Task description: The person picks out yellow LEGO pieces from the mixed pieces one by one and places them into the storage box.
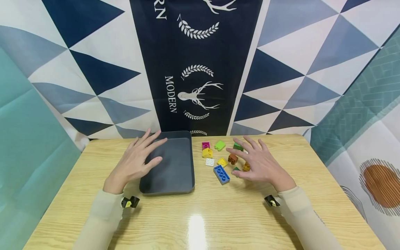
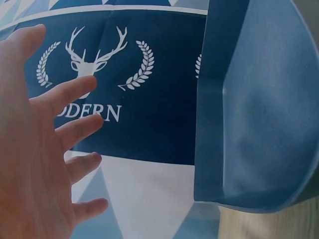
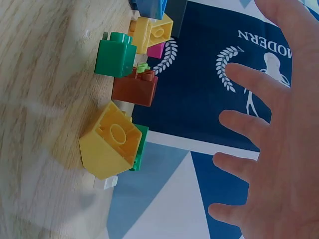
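Observation:
My left hand (image 1: 134, 159), fingers spread and holding nothing, is over the left side of a dark grey tray (image 1: 168, 166). To the right, my right hand (image 1: 257, 161) hovers with spread fingers above the right part of a group of toy building bricks, also holding nothing. Nearest it are an orange-yellow brick (image 3: 112, 142), a dark green brick (image 3: 115, 56) and a brown brick (image 1: 232, 159), partly hidden by the fingers in the head view. Between hand and tray lie a blue brick (image 1: 221, 174), a white brick (image 1: 210, 162), yellow bricks, a magenta brick (image 1: 205, 145) and a lime brick (image 1: 219, 145).
Everything rests on a light wooden table (image 1: 231, 215). Behind its far edge hangs a patterned cloth (image 1: 200, 52) with triangles and a deer print. Teal cloth (image 1: 25, 156) borders the left side, and another patterned cloth (image 1: 368, 156) the right.

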`<state>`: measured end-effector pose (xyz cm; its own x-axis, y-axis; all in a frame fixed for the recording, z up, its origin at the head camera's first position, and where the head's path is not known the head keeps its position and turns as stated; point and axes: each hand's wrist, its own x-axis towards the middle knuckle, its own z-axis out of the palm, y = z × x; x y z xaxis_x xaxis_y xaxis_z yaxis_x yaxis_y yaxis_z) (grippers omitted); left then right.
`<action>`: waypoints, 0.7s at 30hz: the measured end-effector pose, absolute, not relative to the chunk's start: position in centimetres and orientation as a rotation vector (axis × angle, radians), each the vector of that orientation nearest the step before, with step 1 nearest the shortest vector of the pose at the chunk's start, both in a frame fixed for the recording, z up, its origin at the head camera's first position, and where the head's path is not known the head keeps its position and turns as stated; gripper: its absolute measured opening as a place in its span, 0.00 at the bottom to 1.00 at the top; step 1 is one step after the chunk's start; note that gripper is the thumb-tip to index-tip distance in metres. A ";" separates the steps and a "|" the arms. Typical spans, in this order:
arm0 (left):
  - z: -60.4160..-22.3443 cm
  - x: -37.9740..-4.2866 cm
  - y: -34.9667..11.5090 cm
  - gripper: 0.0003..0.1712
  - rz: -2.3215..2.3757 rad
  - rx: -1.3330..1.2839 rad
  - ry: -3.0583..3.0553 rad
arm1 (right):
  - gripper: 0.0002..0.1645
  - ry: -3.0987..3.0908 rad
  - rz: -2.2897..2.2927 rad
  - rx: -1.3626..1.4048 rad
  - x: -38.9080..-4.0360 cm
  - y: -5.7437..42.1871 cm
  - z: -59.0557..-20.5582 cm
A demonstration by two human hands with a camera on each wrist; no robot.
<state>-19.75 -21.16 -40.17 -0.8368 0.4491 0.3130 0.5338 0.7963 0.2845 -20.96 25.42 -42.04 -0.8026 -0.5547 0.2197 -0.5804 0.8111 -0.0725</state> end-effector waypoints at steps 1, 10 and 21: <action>-40.3 -19.8 -21.3 0.38 -0.546 -0.761 -2.756 | 0.48 -2.810 0.203 0.889 -21.0 25.4 -42.0; -40.5 -20.1 -22.4 0.37 -0.585 -0.720 -2.759 | 0.48 -2.830 0.207 0.887 -21.0 25.3 -42.0; -40.2 -20.5 -24.4 0.34 -0.700 -0.675 -2.700 | 0.49 -2.836 0.209 0.893 -21.1 25.2 -41.9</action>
<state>-20.47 -24.36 -40.24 -0.8546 0.3693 0.3651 0.5001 0.7745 0.3873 -21.10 25.24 -41.94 -0.8087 -0.5552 0.1941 -0.5777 0.8118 -0.0849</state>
